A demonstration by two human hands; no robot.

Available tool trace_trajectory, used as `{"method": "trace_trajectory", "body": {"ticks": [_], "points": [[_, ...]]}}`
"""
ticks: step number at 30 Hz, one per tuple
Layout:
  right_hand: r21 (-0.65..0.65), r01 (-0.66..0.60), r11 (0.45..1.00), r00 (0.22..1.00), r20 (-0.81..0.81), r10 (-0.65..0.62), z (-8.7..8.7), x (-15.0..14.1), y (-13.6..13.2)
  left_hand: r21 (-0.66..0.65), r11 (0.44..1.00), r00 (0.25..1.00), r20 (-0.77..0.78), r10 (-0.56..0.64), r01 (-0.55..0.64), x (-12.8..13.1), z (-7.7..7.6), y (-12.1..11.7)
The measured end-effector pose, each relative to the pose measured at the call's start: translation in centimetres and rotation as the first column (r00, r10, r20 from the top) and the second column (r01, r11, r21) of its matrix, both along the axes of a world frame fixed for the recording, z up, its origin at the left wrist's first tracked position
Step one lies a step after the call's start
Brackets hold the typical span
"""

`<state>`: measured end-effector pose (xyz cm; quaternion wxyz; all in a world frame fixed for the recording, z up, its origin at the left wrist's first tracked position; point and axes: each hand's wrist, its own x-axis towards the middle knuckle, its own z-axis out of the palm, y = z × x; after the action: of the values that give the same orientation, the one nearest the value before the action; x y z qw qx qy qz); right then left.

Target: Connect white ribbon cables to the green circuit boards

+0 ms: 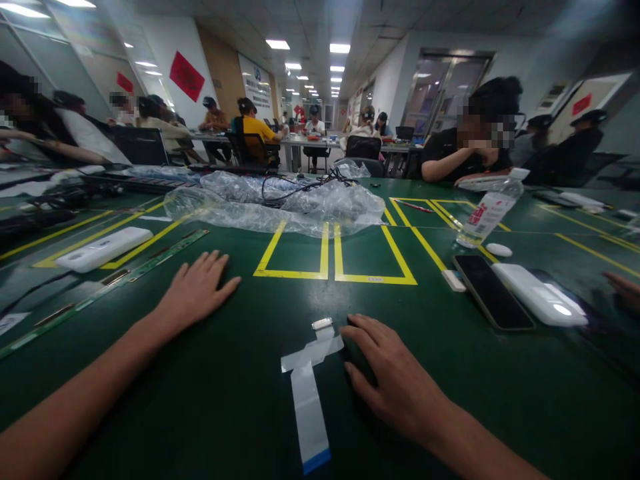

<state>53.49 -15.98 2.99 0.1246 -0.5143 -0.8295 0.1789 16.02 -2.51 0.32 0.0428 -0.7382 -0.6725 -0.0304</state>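
A white flat ribbon cable [309, 407] lies on the green table in front of me, with a small metal connector at its far end and a blue strip at the near end. A strip of pale tape [293, 360] crosses it near the connector. Beside the tape's right end rests my right hand [383, 367], fingers apart and slightly bent, holding nothing; its fingertips are at or very near the tape. My left hand [197, 290] lies flat on the table, fingers stretched out and nothing in them. To its left is a long narrow green circuit board [145, 267].
Crumpled clear plastic wrap [285, 200] with black cables sits at the back. On the right are a black phone [493, 293], a white power bank [537, 293] and a tilted water bottle [490, 213]. Another white device [105, 248] lies left. Several people sit around; one hand [625, 287] shows far right.
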Motion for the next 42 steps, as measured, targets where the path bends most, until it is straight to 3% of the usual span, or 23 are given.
{"method": "trace_trajectory", "body": {"ticks": [4,7,10,14,16,19,22,26,42], "points": [[0.003,-0.023,1.000,0.999,0.031,0.023,-0.4,-0.4,0.3,0.018,0.966,0.965,0.068,0.255,-0.256,-7.2,-0.3,1.5],[-0.020,-0.050,0.999,0.998,0.043,0.050,-0.4,-0.7,0.2,0.008,0.957,0.953,0.093,0.287,-0.289,-8.8,-0.3,1.7],[-0.037,-0.052,0.998,0.998,0.038,0.054,-0.1,-0.7,-0.1,-0.038,0.983,0.979,0.099,0.180,-0.177,-6.5,-0.3,1.4],[-0.042,-0.057,0.998,0.997,0.048,0.059,0.3,-0.7,-0.7,-0.096,0.987,0.987,0.112,-0.114,0.125,0.7,0.1,-1.2],[-0.032,-0.054,0.998,0.997,0.061,0.056,0.4,-0.7,-0.9,-0.108,0.948,0.950,0.128,-0.285,0.299,4.9,0.3,-3.5],[0.003,-0.051,0.999,0.996,0.072,0.050,0.3,-0.9,-1.0,-0.095,0.843,0.842,0.176,-0.510,0.530,10.1,0.8,-7.0],[0.022,-0.060,0.998,0.995,0.078,0.058,0.2,-1.1,-1.1,-0.063,0.786,0.777,0.213,-0.592,0.615,12.8,1.5,-9.0],[0.040,-0.064,0.997,0.996,0.067,0.061,0.1,-1.3,-1.2,-0.039,0.763,0.746,0.246,-0.619,0.646,13.4,1.9,-9.5],[0.024,-0.040,0.999,0.999,0.023,0.039,-0.4,-2.5,-1.6,0.088,0.760,0.619,0.525,-0.584,0.643,12.2,0.8,-7.3]]}}
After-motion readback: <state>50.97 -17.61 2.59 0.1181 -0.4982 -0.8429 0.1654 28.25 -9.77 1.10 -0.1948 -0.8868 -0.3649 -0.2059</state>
